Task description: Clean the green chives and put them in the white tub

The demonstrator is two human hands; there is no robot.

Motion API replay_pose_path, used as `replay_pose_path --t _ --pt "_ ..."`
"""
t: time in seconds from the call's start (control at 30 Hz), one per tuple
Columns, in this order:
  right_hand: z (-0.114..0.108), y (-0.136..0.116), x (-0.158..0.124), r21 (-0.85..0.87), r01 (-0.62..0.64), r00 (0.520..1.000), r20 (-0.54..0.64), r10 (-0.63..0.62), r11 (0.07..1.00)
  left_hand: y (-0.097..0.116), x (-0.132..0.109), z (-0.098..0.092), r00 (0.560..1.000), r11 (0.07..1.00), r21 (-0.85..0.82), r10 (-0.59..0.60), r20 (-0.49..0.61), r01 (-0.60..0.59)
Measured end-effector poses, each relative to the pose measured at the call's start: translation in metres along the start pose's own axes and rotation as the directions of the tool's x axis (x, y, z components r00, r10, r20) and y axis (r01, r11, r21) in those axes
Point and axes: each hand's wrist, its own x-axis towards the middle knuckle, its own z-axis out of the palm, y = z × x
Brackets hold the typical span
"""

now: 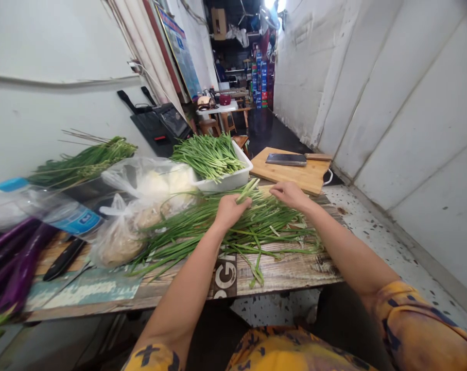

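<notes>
My left hand (pixel 232 210) is closed round a small bunch of garlic chives (pixel 249 189), their pale stem ends poking out past the fingers. To its right, my right hand (pixel 289 195) has thumb and fingers pinched together over the pale ends of the pile; what is between them, if anything, is too small to make out. Below both hands a loose heap of chives (pixel 202 234) spreads across the wooden-patterned table (pixel 287 275). Just beyond the hands, a white bin (pixel 233 180) holds neatly stacked chives (pixel 208 154).
A cleaver (pixel 286 159) lies on a cutting board (pixel 264 167) at the back right. Left stand plastic bags of vegetables (pixel 121 247), a water bottle (pixel 76 216), purple eggplants (pixel 27 263) and a black-handled knife (pixel 65 259). More greens (pixel 90 159) lie behind. A white wall (pixel 411 103) runs along the right.
</notes>
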Motion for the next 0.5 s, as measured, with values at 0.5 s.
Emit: replay_pose_path --t 0.5 --pt "0.018 -0.021 -0.001 0.709 -0.227 0.972 0.122 0.2 0.668 0.004 -0.001 0.003 0.998 0.999 -0.022 0.037 0.044 -0.036"
